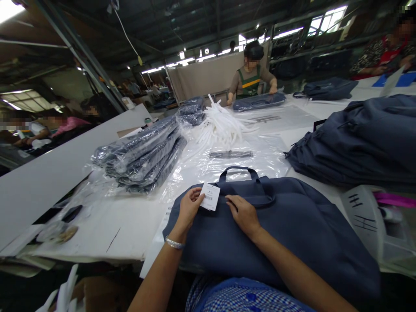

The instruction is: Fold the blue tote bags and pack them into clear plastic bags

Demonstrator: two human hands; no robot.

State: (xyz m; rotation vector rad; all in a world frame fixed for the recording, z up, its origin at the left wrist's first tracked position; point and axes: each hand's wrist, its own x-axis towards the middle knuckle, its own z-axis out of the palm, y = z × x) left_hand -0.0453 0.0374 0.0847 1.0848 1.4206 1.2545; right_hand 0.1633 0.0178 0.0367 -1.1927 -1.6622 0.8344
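Observation:
A dark blue bag [286,221] with a loop handle [238,168] lies flat across the table edge in front of me. My left hand [189,208], with a bracelet at the wrist, pinches the left edge of a white hang tag [210,197] printed with a barcode. The tag is above the bag's upper left part. Just right of the tag, my right hand [243,214] hovers over or rests on the bag, its thumb and fingertips drawn together. Whatever sits between those fingertips is too small to make out.
Plastic-wrapped bags [143,151] are stacked at left. White strips [222,123] lie in a heap beyond clear plastic sleeves [234,162]. More blue bags [360,138] pile up at right, above a translucent bin [364,216]. Across the table a co-worker [251,76] handles a wrapped bag.

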